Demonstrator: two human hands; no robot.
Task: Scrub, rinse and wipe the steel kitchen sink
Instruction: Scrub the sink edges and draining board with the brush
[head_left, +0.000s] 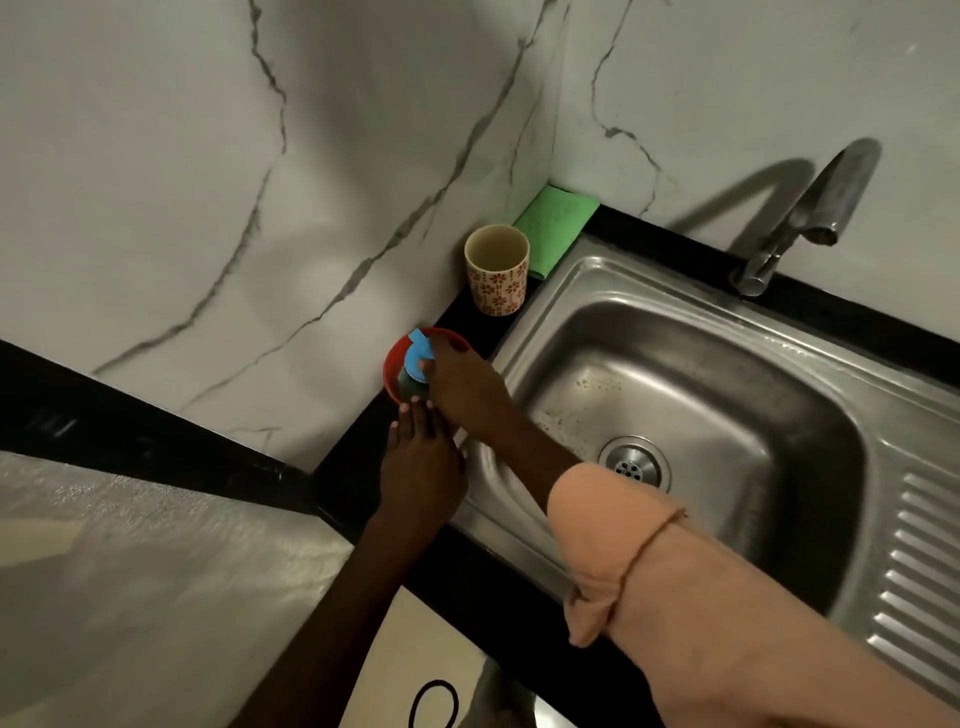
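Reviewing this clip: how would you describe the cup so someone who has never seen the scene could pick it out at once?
Start at the steel sink and look to the black counter strip along its left rim, against the marble wall. The cup stands upright there, between the folded green cloth in the corner and the red bowl. It alone is cream with red flower prints.

White marble-look wall panels (182, 182) with grey veins are meeting in a corner behind a black countertop (467, 582). Hard light is casting dark shadows on the right wall (753, 93). Pale floor (415, 649) is showing at bottom.
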